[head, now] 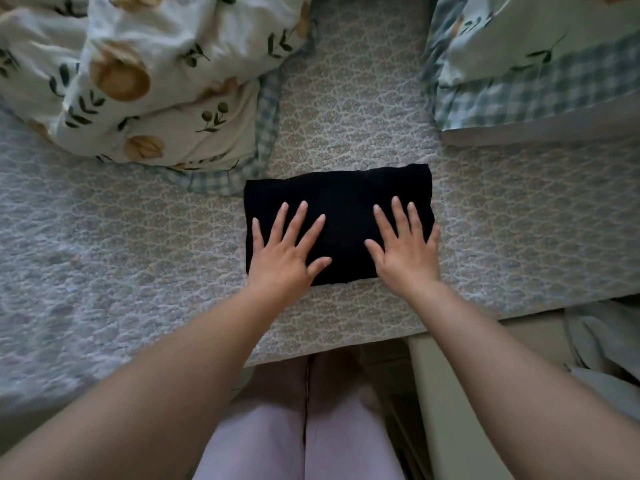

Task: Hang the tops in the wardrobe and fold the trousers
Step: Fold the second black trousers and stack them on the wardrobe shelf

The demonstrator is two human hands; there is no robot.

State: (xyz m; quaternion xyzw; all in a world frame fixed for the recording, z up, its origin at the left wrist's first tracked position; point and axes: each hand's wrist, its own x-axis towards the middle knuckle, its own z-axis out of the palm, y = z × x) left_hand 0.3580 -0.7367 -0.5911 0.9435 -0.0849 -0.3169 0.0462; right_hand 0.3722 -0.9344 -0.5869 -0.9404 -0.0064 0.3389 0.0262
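Black folded trousers (339, 206) lay on the patterned bedspread (138, 254), centre frame. The left hand (285, 252) at seven o'clock and the right hand (407, 252) at five o'clock pressed flat on them, fingers spread, apparently smoothing the fold.

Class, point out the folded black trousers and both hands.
folded black trousers (341, 188): head view, bare upper middle.
left hand (284, 259): head view, hand's back.
right hand (408, 261): head view, hand's back.

A rumpled floral duvet (138, 81) and a pillow (536, 64) lie apart on the patterned bedspread (346, 98).
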